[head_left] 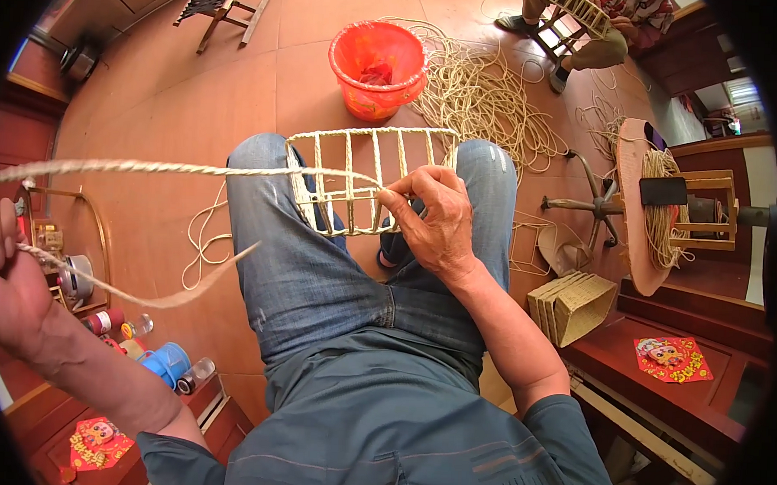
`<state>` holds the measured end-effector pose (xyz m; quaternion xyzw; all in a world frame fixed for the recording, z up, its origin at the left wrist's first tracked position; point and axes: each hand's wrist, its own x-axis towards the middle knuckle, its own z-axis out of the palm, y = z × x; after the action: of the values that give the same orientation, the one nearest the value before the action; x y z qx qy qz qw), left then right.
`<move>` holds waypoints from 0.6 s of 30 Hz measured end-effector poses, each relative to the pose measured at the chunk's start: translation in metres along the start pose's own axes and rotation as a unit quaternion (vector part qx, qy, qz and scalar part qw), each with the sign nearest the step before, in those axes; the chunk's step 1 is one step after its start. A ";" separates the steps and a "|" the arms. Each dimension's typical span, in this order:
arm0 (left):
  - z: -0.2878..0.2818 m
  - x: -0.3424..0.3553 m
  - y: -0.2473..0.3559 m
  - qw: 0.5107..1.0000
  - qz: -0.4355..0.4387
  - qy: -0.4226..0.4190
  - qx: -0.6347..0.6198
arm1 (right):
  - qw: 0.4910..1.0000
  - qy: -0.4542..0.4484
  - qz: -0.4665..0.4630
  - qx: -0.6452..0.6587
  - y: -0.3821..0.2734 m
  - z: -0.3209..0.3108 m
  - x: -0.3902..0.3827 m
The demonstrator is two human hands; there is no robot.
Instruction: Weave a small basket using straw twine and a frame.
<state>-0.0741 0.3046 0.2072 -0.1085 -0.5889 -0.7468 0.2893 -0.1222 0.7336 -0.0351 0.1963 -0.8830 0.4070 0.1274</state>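
Note:
A rectangular wire frame [417, 133] wrapped in pale twisted cord rests across my knees, with several crossbars and some weaving at its left end. My right hand [437, 217] is over the frame's near part, thumb and forefinger pinched on the cord [235, 171] where it meets a crossbar. From there the cord runs far left, out to my left hand [5, 278]. That hand is raised at the left edge with its fingers curled round the cord; a loose tail hangs from it, blurred at its tip, above my left thigh.
A red bucket [374, 77] stands on the tiled floor beyond my knees, beside a big heap of loose cord [490, 95]. Stacked woven baskets [572, 307] sit at right, near a round stool [633, 201] bearing coiled cord. Another person [588, 34] sits at far right. Jars and cups lie left.

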 end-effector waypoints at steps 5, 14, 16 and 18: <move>0.067 -0.069 -0.088 0.934 -0.050 -0.036 0.351 | 0.998 0.007 0.048 0.041 -0.005 0.003 0.000; 0.155 -0.196 -0.179 0.919 -0.280 -0.139 0.239 | 1.000 -0.008 0.004 0.024 -0.001 0.000 0.002; 0.166 -0.217 -0.195 0.917 -0.321 -0.120 0.205 | 1.000 -0.003 -0.017 0.004 -0.002 -0.001 0.001; 0.169 -0.230 -0.208 0.927 -0.278 -0.142 0.209 | 0.999 -0.029 -0.027 -0.020 -0.002 -0.004 0.001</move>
<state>-0.0352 0.5632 -0.0307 0.0177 -0.7734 -0.6337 -0.0005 -0.1223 0.7350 -0.0311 0.2289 -0.8886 0.3800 0.1165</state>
